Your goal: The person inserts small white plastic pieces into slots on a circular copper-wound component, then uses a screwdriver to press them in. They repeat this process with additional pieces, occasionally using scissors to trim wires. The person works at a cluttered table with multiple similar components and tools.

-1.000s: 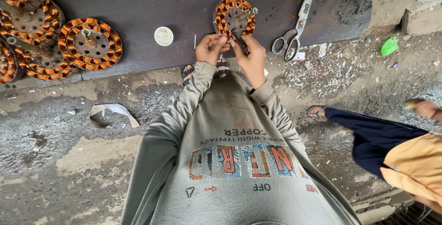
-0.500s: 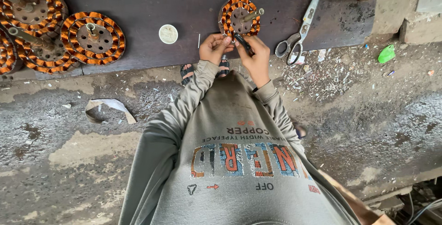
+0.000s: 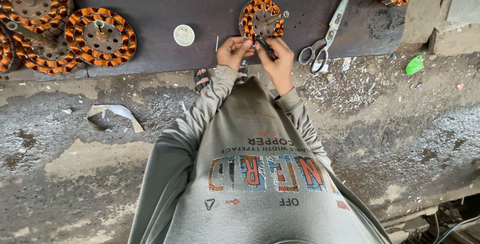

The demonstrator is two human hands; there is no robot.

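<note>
Your left hand (image 3: 234, 51) and right hand (image 3: 277, 61) meet at the near rim of the stator (image 3: 261, 20), which lies flat on the dark board (image 3: 165, 4) just ahead of you. The right hand pinches a thin dark tool (image 3: 265, 45); the left fingers press at the windings, though what they grip you cannot tell. Judge the stator heavy and stiff at its iron core, with a shaft sticking up, but the copper coils scratch and snag easily, so take it by the core or shaft. The board's near edge runs right under your wrists. Scissors (image 3: 325, 39) lie close on the right, a white cap (image 3: 184, 34) on the left, more stators (image 3: 100, 36) well apart.
</note>
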